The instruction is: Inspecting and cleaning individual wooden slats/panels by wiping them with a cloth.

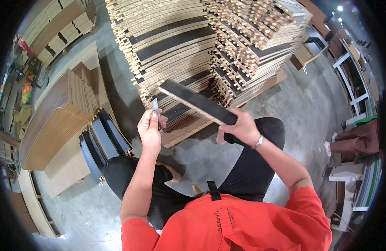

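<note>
My left hand (pixel 149 127) is closed round a small knife (pixel 155 109) with a flat, silvery upper part pointing up and a dark lower end. My right hand (pixel 244 128) grips the near end of a long board strip (pixel 197 100) with a black face and a pale chipboard edge. The strip slants up to the left, and its far end is close to the knife without touching it. Beyond both hands rises a tall stack of similar boards (pixel 172 44), many with wooden dowels (pixel 239 54) sticking out of their ends.
The stack rests on a brown base board (pixel 180 133). To my left stand curved brown panels (pixel 55 121) and several blue-black strips (pixel 103 140) on a pale sheet. At right, a person in brown trousers (pixel 356 140) stands by machinery. A drawer-like wooden box (pixel 306 54) lies farther back.
</note>
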Demonstrator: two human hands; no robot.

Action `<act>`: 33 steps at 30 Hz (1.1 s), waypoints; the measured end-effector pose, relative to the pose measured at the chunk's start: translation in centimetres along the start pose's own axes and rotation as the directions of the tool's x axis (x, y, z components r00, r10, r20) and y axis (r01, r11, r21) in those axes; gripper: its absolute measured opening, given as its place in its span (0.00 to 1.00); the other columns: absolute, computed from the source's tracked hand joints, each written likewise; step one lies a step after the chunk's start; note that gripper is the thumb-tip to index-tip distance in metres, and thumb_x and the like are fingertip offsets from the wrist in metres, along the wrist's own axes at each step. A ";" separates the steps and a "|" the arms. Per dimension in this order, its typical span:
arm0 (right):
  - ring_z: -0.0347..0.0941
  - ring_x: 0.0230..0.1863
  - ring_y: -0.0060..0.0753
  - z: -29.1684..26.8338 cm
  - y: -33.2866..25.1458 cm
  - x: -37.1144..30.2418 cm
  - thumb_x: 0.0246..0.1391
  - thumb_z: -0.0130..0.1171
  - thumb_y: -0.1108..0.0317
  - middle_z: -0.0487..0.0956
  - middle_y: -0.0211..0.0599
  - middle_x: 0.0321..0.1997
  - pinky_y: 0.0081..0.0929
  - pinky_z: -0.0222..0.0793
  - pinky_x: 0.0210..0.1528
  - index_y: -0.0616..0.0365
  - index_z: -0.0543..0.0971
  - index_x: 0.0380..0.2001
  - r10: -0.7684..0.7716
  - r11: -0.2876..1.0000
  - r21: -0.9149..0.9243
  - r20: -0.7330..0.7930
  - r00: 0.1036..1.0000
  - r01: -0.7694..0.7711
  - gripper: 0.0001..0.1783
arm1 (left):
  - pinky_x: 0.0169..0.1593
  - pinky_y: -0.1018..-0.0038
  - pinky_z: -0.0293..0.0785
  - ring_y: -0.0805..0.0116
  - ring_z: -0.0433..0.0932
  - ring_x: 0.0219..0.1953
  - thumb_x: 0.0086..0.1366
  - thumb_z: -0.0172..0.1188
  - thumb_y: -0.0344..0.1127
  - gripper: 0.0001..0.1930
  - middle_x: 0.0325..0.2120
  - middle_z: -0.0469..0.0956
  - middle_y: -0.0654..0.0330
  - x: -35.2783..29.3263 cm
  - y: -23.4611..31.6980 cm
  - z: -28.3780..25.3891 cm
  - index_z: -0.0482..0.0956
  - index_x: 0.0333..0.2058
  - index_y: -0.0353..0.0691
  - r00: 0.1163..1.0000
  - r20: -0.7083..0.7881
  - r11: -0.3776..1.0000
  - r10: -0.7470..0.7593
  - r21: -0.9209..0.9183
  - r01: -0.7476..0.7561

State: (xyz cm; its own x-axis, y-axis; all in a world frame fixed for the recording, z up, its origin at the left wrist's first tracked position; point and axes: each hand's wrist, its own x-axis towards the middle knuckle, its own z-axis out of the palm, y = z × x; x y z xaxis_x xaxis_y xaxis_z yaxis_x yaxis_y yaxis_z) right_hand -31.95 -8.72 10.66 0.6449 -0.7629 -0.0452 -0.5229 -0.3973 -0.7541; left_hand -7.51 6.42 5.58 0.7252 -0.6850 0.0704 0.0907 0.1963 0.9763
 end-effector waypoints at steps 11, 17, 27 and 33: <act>0.78 0.29 0.39 5.6 1.4 -1.6 0.33 0.73 0.62 0.80 0.47 0.28 0.30 0.72 0.36 0.69 0.78 0.40 0.058 0.995 0.084 -0.047 0.997 -0.054 0.29 | 0.22 0.79 0.60 0.83 0.63 0.22 0.66 0.55 0.28 0.10 0.22 0.65 0.71 0.6 -1.1 0.8 0.77 0.44 0.34 0.973 0.093 0.936 -0.209 0.306 0.172; 0.67 0.22 0.22 6.1 2.7 -0.7 0.45 0.68 0.73 0.72 0.27 0.23 0.21 0.65 0.24 0.64 0.75 0.29 0.176 0.869 0.480 -0.075 0.982 -0.119 0.11 | 0.27 0.73 0.72 0.68 0.72 0.19 0.66 0.54 0.29 0.09 0.24 0.71 0.58 3.9 -3.9 0.9 0.80 0.41 0.37 0.980 0.197 0.718 0.040 0.676 -0.165; 0.81 0.33 0.50 4.7 1.9 -0.9 0.65 0.41 0.49 0.79 0.46 0.39 0.41 0.78 0.26 0.58 0.69 0.46 0.328 0.032 0.804 0.553 0.766 -0.594 0.22 | 0.32 0.66 0.74 0.58 0.75 0.31 0.50 0.58 0.24 0.09 0.26 0.72 0.57 0.4 -3.1 7.1 0.82 0.32 0.40 0.660 0.669 0.291 0.343 0.592 -0.751; 0.77 0.21 0.41 5.8 2.0 -0.5 0.66 0.37 0.45 0.79 0.41 0.32 0.35 0.73 0.17 0.55 0.70 0.43 0.355 0.016 0.775 0.587 0.728 -0.632 0.25 | 0.36 0.63 0.76 0.55 0.74 0.37 0.49 0.55 0.24 0.11 0.28 0.72 0.55 11.3 -6.6 3.3 0.82 0.31 0.40 0.749 0.549 -0.090 0.371 0.824 -0.559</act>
State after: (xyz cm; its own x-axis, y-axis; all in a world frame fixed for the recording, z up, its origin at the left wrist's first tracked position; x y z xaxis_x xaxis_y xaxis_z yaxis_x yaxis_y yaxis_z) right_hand -30.10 -6.18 5.32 0.6107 -0.3972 -0.6851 0.0156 0.8710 -0.4910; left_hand -2.22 -4.93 0.61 0.2021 -0.8254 0.5272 -0.9762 -0.2127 0.0412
